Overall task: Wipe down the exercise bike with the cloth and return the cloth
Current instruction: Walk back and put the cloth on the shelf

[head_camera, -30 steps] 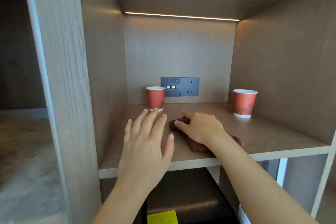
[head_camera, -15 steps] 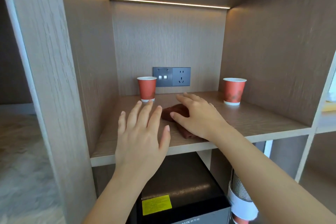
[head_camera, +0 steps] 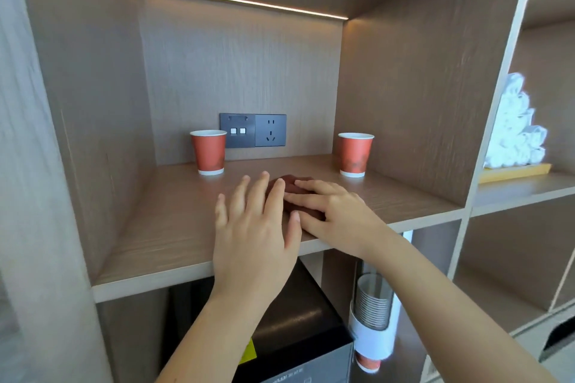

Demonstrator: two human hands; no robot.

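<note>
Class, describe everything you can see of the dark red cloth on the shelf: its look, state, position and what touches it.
The cloth is dark reddish-brown, soft-looking fabric, bunched into a low lump rather than spread flat. It lies on the wooden shelf, about midway between the two red paper cups and nearer the front edge than they are, touching neither. The right hand lies flat over it, fingers extended, hiding most of it. The left hand, fingers spread, partly covers its left edge in view; contact cannot be told.
</note>
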